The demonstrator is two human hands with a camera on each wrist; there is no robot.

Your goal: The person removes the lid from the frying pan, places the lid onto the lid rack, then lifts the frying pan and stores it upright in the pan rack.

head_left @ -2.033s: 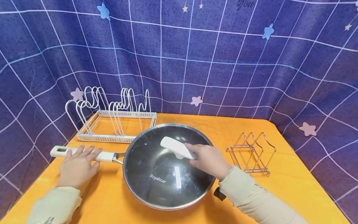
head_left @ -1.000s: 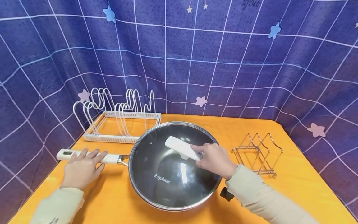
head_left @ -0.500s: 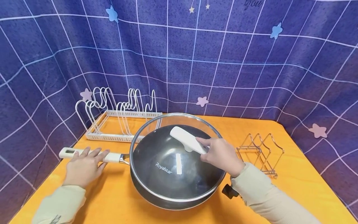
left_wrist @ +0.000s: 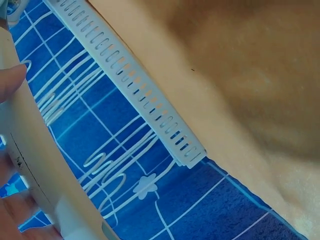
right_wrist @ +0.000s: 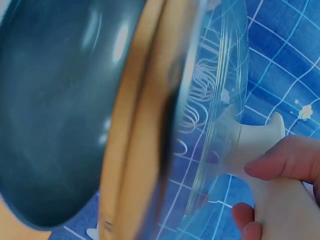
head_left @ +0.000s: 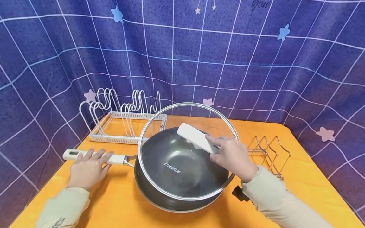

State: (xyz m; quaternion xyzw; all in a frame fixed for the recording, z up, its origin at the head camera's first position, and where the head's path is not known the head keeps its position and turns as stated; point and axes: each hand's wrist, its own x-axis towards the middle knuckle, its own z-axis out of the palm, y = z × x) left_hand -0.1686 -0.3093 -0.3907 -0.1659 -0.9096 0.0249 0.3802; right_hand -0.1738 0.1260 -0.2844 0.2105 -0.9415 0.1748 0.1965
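Head view: in the centre, a glass lid (head_left: 191, 169) is tilted above the dark pan (head_left: 159, 200); right grip (head_left: 232, 155) is clamped on the lid knob (head_left: 195, 136), left grip (head_left: 86, 171) holds the pan handle (head_left: 116, 159), at left.

Right hand (right_wrist: 295, 162) at 4 o'clock grips white handle (right_wrist: 280, 207) of glass lid (right_wrist: 212, 150), thumb across it. Lid nearly edge-on, near centre. Dark pan (right_wrist: 57, 115) at 9 o'clock, apart from lid; orange-brown band (right_wrist: 132, 150) between them. White wire loops (right_wrist: 194, 116) visible through glass. Blue gridded cloth (right_wrist: 280, 65) toward 2 o'clock; pale star (right_wrist: 305, 111) at 3.
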